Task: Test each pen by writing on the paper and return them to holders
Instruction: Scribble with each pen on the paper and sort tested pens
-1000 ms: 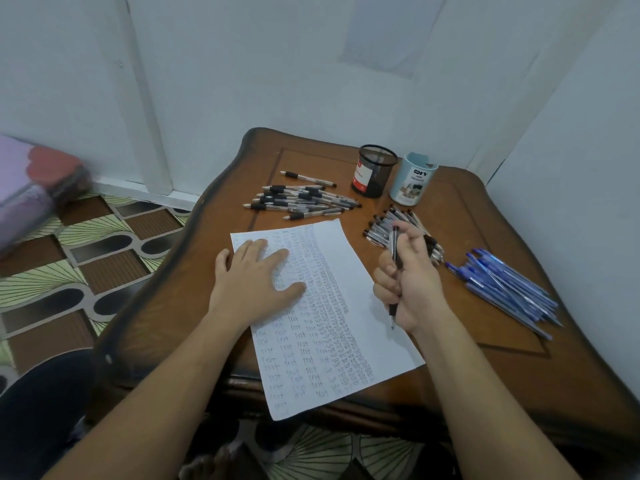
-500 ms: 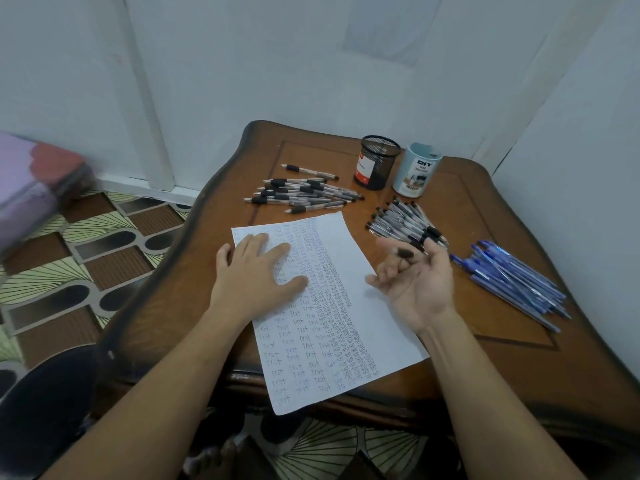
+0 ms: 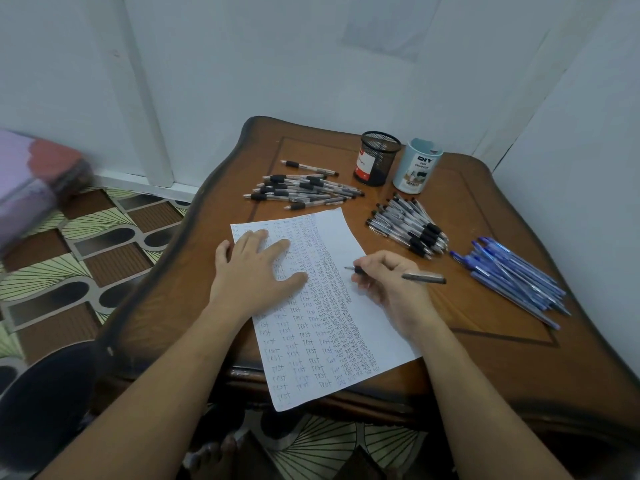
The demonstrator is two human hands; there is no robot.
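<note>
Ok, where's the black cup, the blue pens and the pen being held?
black cup (image 3: 381,157), head view, on its mesh side.
blue pens (image 3: 512,278), head view, middle of the pile.
held pen (image 3: 424,278), head view, on the barrel end sticking out.

Open table (image 3: 464,209) strip btwn rt black-pen pile (image 3: 408,226) & blue-pen pile (image 3: 512,275); mesh holder (image 3: 377,157), DIY cup (image 3: 417,166) behind.

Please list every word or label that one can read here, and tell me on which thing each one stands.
"DIY": on the pale blue holder; the smaller print under it is too blurred.
"TEST": handwritten many times in columns on the paper.
Label on the black mesh holder: too blurred to read.
</note>
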